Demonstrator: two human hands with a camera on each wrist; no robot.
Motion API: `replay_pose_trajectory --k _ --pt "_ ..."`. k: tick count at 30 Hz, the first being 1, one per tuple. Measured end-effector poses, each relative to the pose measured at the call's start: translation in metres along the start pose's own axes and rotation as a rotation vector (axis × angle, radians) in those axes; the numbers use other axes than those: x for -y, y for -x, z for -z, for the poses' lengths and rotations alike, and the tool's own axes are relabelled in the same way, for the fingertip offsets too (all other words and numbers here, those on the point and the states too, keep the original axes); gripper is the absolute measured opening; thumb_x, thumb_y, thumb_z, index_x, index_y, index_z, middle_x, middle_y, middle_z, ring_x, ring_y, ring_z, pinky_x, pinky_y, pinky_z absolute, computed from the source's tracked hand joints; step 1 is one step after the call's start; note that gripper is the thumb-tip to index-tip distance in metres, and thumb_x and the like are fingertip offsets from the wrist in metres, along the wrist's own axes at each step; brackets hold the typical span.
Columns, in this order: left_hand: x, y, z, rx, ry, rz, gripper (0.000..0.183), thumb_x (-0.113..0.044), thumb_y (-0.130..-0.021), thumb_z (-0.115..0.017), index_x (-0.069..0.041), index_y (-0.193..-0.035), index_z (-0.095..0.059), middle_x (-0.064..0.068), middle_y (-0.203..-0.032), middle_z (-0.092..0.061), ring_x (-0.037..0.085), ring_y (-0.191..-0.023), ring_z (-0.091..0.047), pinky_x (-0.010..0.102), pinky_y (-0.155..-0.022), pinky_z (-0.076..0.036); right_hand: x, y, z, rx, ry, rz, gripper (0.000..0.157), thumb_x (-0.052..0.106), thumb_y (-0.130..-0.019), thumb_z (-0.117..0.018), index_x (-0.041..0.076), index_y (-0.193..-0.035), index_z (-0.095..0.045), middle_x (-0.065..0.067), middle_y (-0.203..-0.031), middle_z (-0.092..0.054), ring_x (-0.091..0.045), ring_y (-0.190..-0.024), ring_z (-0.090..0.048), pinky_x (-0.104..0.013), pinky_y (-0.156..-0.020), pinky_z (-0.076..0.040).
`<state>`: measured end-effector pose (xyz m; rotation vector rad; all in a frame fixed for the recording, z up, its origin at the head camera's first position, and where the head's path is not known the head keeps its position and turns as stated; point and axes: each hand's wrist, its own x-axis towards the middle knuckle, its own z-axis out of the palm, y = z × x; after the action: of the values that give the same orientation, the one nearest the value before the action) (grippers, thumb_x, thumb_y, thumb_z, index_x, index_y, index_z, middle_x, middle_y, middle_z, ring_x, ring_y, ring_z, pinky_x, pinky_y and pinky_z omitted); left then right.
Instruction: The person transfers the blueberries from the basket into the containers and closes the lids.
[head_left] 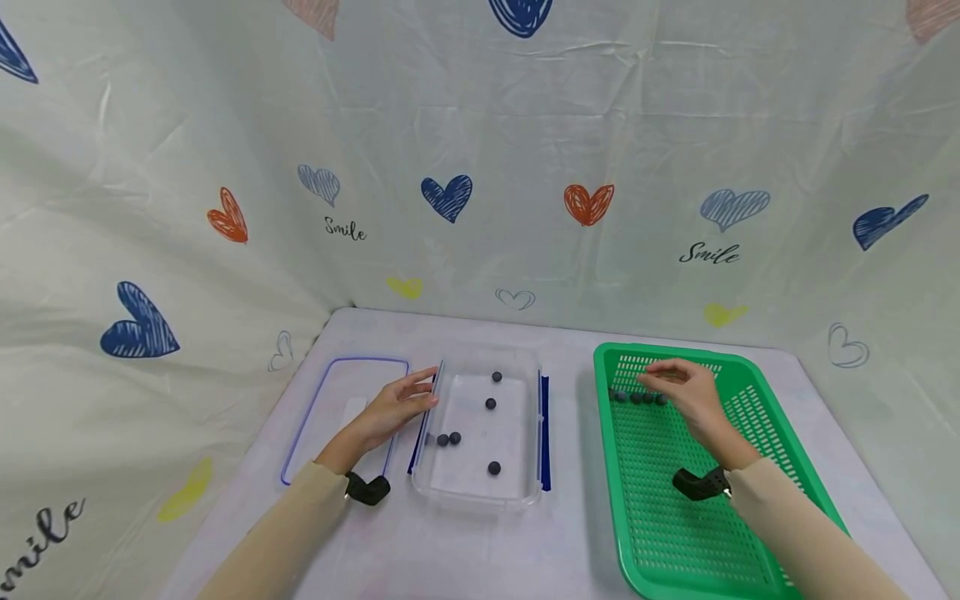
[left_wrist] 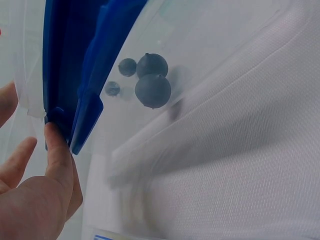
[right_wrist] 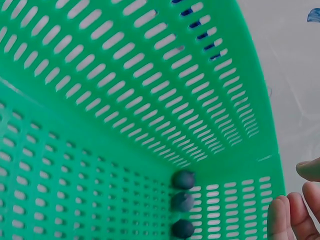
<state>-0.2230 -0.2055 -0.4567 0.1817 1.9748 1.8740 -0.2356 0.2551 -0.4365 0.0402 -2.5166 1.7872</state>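
In the head view, my left hand (head_left: 392, 408) is at the left wall of a clear plastic box (head_left: 477, 502) with blue side latches (head_left: 545, 433). Its extended fingers (left_wrist: 58, 155) touch the blue latch flap in the left wrist view. Several dark blueberries (head_left: 494, 468) lie scattered on the box floor, two of them side by side. My right hand (head_left: 687, 395) hovers over the far part of a green slotted basket (head_left: 617, 500), thumb and loosely bent fingers apart with nothing visible between them. Below it, several blueberries (right_wrist: 183, 202) line up along the basket's far wall.
Left of the box lies a clear lid with a blue seal (head_left: 309, 417), partly behind my left forearm. Box and basket stand apart on a white-covered table (head_left: 573, 533). A curtain printed with hearts (head_left: 517, 250) hangs behind the table.
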Motion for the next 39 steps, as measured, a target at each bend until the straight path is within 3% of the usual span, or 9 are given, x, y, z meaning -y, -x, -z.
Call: replay_pose_trajectory --k 11,18,21,24,27,32,39 --pt "0.001 0.001 0.000 0.001 -0.002 0.000 0.063 -0.011 -0.090 -0.060 -0.009 -0.145 -0.028 0.023 -0.142 -0.028 0.033 -0.130 -0.029 0.046 -0.105 -0.026 -0.026 -0.003 0.008 -0.073 0.073 0.022 0.045 0.023 -0.081 -0.072 -0.010 -0.108 -0.059 0.003 -0.087 -0.066 -0.003 -0.077 -0.061 -0.020 -0.071 -0.050" --pt "0.000 0.002 0.000 0.000 -0.007 -0.002 0.063 -0.012 -0.090 -0.060 -0.010 -0.145 -0.028 0.023 -0.142 -0.027 0.033 -0.131 -0.027 0.046 -0.105 -0.025 -0.108 -0.031 0.018 -0.164 0.131 0.028 0.042 0.040 -0.077 -0.072 0.007 -0.102 -0.067 -0.003 -0.094 -0.066 -0.009 -0.082 -0.061 -0.020 -0.070 -0.049" --pt "0.000 0.002 0.000 -0.002 -0.004 0.000 0.063 -0.012 -0.090 -0.059 -0.010 -0.145 -0.028 0.023 -0.142 -0.027 0.033 -0.130 -0.027 0.046 -0.105 -0.025 -0.127 -0.037 0.020 -0.198 0.175 0.043 0.044 0.044 -0.077 -0.071 0.009 -0.102 -0.066 -0.005 -0.096 -0.065 -0.010 -0.082 -0.061 -0.020 -0.070 -0.049" --pt "0.000 0.002 0.000 -0.002 -0.002 -0.001 0.063 -0.011 -0.090 -0.059 -0.010 -0.145 -0.028 0.023 -0.142 -0.027 0.033 -0.131 -0.027 0.046 -0.105 -0.025 -0.123 -0.035 0.019 -0.224 0.198 0.028 0.043 0.044 -0.076 -0.072 0.009 -0.100 -0.067 -0.002 -0.094 -0.065 -0.007 -0.080 -0.060 -0.019 -0.066 -0.049" --pt "0.001 0.002 0.000 0.000 0.001 0.000 0.064 -0.011 -0.090 -0.059 -0.009 -0.145 -0.027 0.022 -0.143 -0.027 0.033 -0.131 -0.027 0.046 -0.105 -0.025 -0.103 -0.026 0.017 -0.221 0.212 0.004 0.039 0.038 -0.078 -0.072 0.007 -0.100 -0.067 0.000 -0.091 -0.065 -0.003 -0.077 -0.059 -0.019 -0.060 -0.049" --pt "0.001 0.001 0.000 -0.003 -0.010 0.004 0.065 -0.013 -0.090 -0.060 -0.010 -0.145 -0.027 0.022 -0.143 -0.027 0.032 -0.131 -0.027 0.046 -0.105 -0.025 -0.069 -0.010 0.013 -0.186 0.242 -0.033 0.033 0.021 -0.082 -0.070 -0.003 -0.105 -0.064 -0.014 -0.097 -0.064 0.003 -0.073 -0.055 -0.026 -0.064 -0.051" --pt "0.001 0.000 0.000 -0.003 -0.018 0.001 0.065 -0.014 -0.089 -0.061 -0.011 -0.145 -0.028 0.023 -0.143 -0.027 0.032 -0.130 -0.027 0.046 -0.105 -0.025 -0.072 -0.009 0.014 -0.176 0.318 -0.034 0.029 0.012 -0.083 -0.069 -0.006 -0.105 -0.063 -0.022 -0.099 -0.063 0.007 -0.069 -0.052 -0.019 -0.061 -0.049"
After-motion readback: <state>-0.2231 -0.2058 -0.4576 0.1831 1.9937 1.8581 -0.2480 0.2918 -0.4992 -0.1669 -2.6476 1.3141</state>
